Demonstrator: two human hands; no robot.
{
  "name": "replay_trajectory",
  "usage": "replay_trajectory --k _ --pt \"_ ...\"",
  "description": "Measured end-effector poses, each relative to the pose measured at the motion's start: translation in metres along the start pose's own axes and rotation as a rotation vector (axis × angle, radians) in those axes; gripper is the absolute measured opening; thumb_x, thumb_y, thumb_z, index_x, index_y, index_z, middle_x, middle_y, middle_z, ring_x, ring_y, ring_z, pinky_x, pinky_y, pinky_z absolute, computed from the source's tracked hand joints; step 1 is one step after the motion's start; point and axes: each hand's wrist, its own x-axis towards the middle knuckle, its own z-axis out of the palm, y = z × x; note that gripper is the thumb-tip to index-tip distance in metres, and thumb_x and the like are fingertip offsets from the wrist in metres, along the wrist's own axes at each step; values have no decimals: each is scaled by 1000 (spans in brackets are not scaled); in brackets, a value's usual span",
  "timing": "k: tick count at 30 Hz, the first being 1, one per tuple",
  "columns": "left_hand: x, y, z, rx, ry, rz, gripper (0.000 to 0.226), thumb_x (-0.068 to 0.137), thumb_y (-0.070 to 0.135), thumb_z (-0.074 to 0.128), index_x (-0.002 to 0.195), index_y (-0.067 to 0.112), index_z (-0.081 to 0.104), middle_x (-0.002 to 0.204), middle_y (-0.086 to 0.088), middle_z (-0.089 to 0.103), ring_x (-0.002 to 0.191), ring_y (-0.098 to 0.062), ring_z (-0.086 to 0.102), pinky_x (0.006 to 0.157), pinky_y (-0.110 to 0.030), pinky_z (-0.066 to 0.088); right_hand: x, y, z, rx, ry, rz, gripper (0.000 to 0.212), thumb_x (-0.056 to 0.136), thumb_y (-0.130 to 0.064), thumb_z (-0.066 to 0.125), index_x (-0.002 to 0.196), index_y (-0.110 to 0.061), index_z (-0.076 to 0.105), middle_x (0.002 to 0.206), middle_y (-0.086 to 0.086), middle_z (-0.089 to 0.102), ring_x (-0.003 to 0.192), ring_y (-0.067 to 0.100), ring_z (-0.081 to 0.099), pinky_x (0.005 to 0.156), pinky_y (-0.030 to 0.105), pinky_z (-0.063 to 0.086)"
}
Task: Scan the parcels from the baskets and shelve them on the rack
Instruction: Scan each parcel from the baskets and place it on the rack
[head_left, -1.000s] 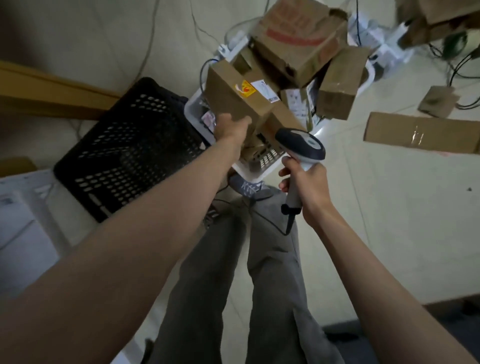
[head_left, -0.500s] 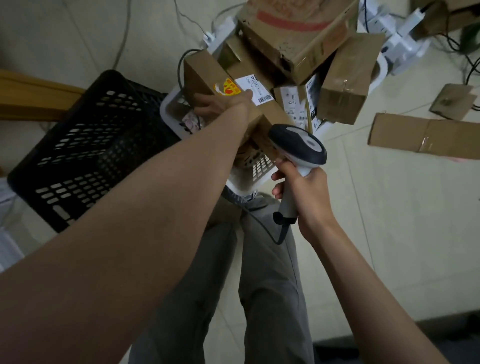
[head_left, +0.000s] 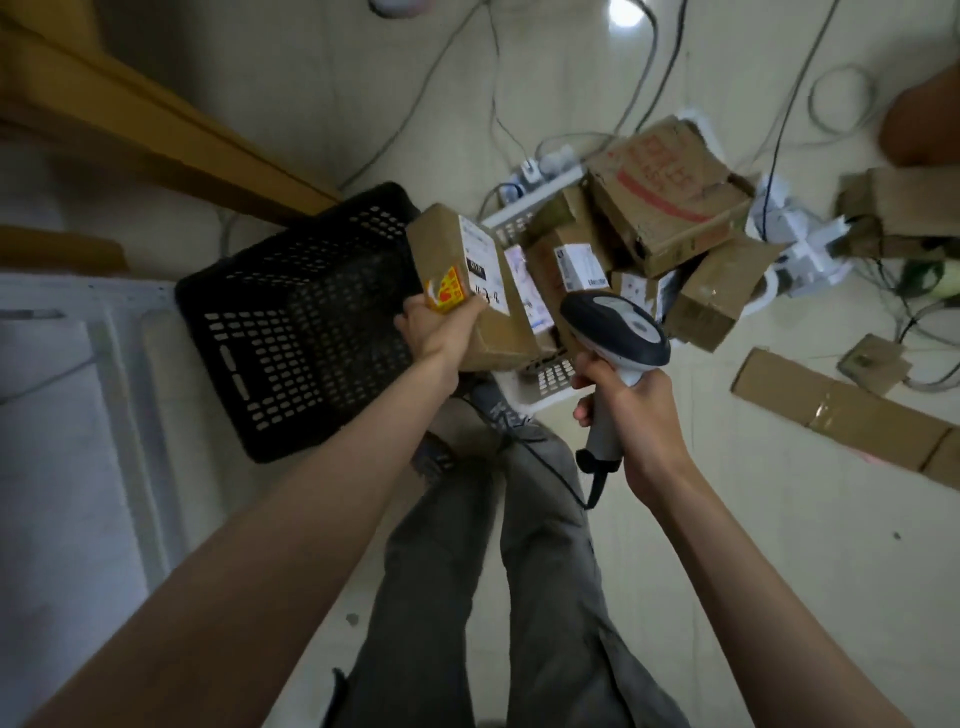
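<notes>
Your left hand (head_left: 436, 332) has its fingers clamped on the near end of a small cardboard parcel (head_left: 475, 291), which hangs in the air between the black basket (head_left: 306, 322) and the white basket (head_left: 545, 374), its white shipping label (head_left: 483, 265) turned up toward you. Your right hand (head_left: 631, 415) is wrapped round the grip of the scanner (head_left: 615, 327), whose head sits just beside the parcel's right edge, pointing away from you over the piled boxes. The parcel looks light and stiff: one hand carries it by a corner without the card buckling, so it probably holds little weight (though nothing here tells you what is inside). Plain cardboard gives decent friction, but the yellow sticker (head_left: 444, 293) under your thumb may be slicker, and a corner grip lets the box swing. For shelving, you would likely do better taking it across its short width near the middle, thumb on one long face and fingers on the other, clear of the label. The larger box with red print (head_left: 665, 192) leans on top of the heap in the white basket and looks likely to slide if its neighbours are pulled, so take the upper ones first. The rack is not clearly in view.
</notes>
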Motion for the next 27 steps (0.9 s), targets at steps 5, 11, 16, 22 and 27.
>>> replay_trajectory --k 5,11,16,22,27 --pt "-46 7 -87 -170 -29 -17 67 72 41 83 130 21 54 133 -5 54 117 -22 57 104 -42 49 -44 -52 17 -121 -185 -128 8 96 -13 65 92 -5 66 73 12 64 49 21 52 48 30 45" --pt "-110 4 -197 -449 12 -8 75 60 43 83 128 26 58 121 1 66 105 -17 66 87 -38 58 -115 -101 53 -291 -401 -268 11 96 -22 68 91 -13 67 57 11 61 44 18 54 46 25 44" --pt "-179 -29 -286 -592 118 41 75 54 53 79 123 33 57 114 10 62 102 -11 61 70 -30 50 -195 -124 88 -402 -637 -351 16 98 -22 67 110 -14 62 55 8 58 47 18 54 47 28 47" --pt "-269 -94 -372 -766 279 82 45 79 31 81 114 34 53 112 7 63 100 -14 63 73 -35 55 -296 -129 123 -520 -878 -479 13 99 -23 64 105 -11 65 58 12 58 52 18 54 51 25 48" --pt "-334 -134 -425 -897 534 119 61 80 23 81 127 29 43 112 9 57 98 -9 57 78 -36 53 -370 -133 160 -550 -1076 -502 12 98 -23 66 100 -11 65 61 11 59 55 20 56 57 30 50"
